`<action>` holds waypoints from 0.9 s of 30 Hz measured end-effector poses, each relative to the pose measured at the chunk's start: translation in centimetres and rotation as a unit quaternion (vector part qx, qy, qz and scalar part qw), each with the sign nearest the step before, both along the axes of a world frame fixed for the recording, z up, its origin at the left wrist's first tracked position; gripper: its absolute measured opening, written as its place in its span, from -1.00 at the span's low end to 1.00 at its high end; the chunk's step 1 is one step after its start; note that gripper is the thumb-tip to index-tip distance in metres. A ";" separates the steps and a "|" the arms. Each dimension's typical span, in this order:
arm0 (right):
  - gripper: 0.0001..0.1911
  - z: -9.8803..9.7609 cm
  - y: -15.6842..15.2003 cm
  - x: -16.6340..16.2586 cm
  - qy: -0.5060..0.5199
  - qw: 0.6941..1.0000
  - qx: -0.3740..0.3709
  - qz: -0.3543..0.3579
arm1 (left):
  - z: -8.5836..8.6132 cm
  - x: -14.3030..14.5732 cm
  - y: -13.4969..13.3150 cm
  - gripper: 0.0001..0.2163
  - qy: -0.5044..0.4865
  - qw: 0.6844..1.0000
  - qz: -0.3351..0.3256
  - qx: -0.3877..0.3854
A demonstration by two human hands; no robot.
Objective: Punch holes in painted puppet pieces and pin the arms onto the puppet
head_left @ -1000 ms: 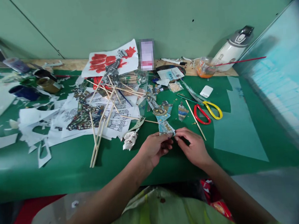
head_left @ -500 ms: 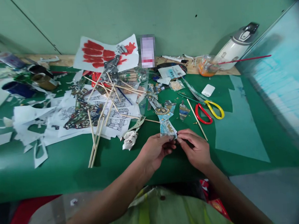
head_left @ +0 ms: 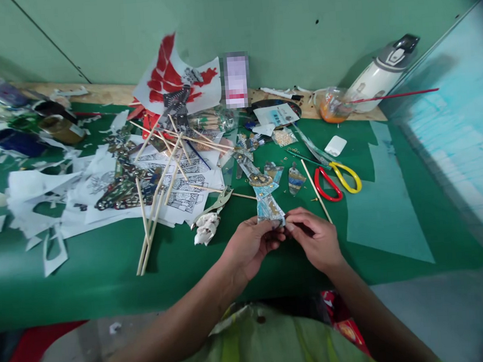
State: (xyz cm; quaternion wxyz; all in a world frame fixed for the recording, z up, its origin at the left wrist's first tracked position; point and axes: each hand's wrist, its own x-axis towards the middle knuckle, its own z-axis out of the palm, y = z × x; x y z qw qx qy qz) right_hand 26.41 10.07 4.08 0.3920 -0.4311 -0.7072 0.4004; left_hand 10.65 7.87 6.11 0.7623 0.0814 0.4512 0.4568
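From my end of the head camera, far left of the desk (head_left: 108, 289): a blue jar (head_left: 15, 143) lying tilted, a brown jar (head_left: 62, 129) just beside it. Next, cut white paper (head_left: 31, 190) in a loose heap, running into printed line drawings (head_left: 185, 199). A dark, many-coloured cut-out (head_left: 122, 192) lies on the papers. Pale wooden sticks (head_left: 156, 225) cross over the drawings, their near ends on the green surface. Behind them I note a curled sheet painted red (head_left: 168, 81), and nearer the middle a hand tool (head_left: 220, 200), with a crumpled white wad at its near end.

Centre: the blue-grey painted strip (head_left: 269, 207), a chain of pieces with gold-coloured studs, runs from the clutter toward the wearer. Its near end is in the hands. Left hand (head_left: 250, 245): thumb on top, fingers curled beneath, gripping the near edge. Right hand (head_left: 316, 237): thumb and forefinger pinching at the near right corner; I cannot tell whether something tiny is between the tips.

Right of that, a small striped piece (head_left: 296, 179), a single stick (head_left: 316, 191), then scissors (head_left: 328, 183) with one red and one yellow handle loop. Farthest right, a translucent sheet (head_left: 386, 209) lies flat.
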 end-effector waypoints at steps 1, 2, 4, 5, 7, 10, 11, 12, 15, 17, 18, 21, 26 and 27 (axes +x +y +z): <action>-0.89 0.1 0.1 0.0 0.008 1.000 -0.021 0.006 | 0.0 -0.1 0.0 -0.91 0.003 1.000 -0.004 0.004; -0.88 0.3 0.1 -0.1 0.014 0.999 -0.044 0.013 | 0.0 -0.1 0.0 -0.90 0.005 1.000 -0.009 0.008; -0.86 0.5 0.1 -0.1 0.021 0.996 -0.086 0.029 | 0.0 -0.3 0.0 -0.88 0.011 1.000 -0.017 0.015; -0.85 0.6 0.2 0.0 0.024 0.994 -0.099 0.036 | 0.0 -0.3 0.0 -0.88 0.014 1.000 -0.021 0.016; -0.85 0.6 0.2 0.0 0.031 0.993 -0.105 0.043 | 0.0 -0.4 0.0 -0.87 0.018 0.999 -0.027 0.015; -0.88 0.5 0.1 0.1 0.039 0.994 -0.092 0.043 | 0.0 -0.3 0.0 -0.86 0.021 0.999 -0.027 0.011; -0.88 0.4 0.1 0.1 0.039 0.994 -0.089 0.043 | 0.0 -0.2 0.0 -0.86 0.021 0.999 -0.026 0.010; -0.89 0.4 0.0 0.1 0.040 0.994 -0.088 0.043 | 0.0 -0.2 0.0 -0.87 0.021 0.999 -0.024 0.009; -0.90 0.3 -0.1 0.1 0.047 0.994 -0.088 0.041 | 0.0 -0.2 0.0 -0.88 0.017 0.999 -0.027 0.009; -0.90 0.3 -0.1 0.2 0.056 0.994 -0.088 0.038 | 0.0 -0.2 0.0 -0.90 0.010 0.999 -0.030 0.007; -0.91 0.4 -0.2 0.2 0.061 0.994 -0.088 0.036 | 0.0 -0.2 0.0 -0.90 0.005 0.999 -0.032 0.005; -0.90 0.4 -0.2 0.2 0.073 0.993 -0.092 0.031 | 0.0 -0.3 0.0 -0.93 -0.014 0.999 -0.035 -0.005; -0.91 0.1 -0.3 0.3 0.080 0.994 -0.075 0.026 | -0.2 -0.3 0.0 -0.94 -0.036 0.999 -0.040 -0.009; -0.92 0.0 -0.4 0.3 0.079 0.994 -0.067 0.024 | -0.2 -0.2 0.0 -0.94 -0.036 0.999 -0.037 -0.009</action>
